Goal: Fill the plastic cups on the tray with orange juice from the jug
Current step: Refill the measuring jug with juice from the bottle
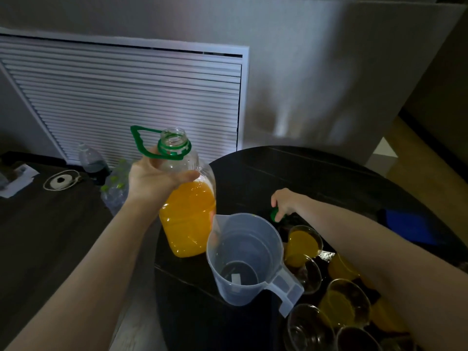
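Observation:
My left hand [154, 179] grips the neck of a big clear bottle [188, 211] about half full of orange juice, with its mouth uncapped and a green carry handle on the neck. A translucent plastic jug [249, 259] stands empty on the dark round table, right beside the bottle. Beyond the jug, my right hand [285, 202] pinches the green bottle cap [274, 214] down at the table top. Clear plastic cups sit at the lower right, some holding juice [304, 243], others empty [310, 328]. My right forearm hides part of them and the tray under them.
The dark round table [316, 173] carries a blue object [410, 228] at the right. On the left, a second dark surface [38, 224] holds a water bottle [91, 160], a pack of small bottles [116, 186], papers and a round white item. A white louvred panel stands behind.

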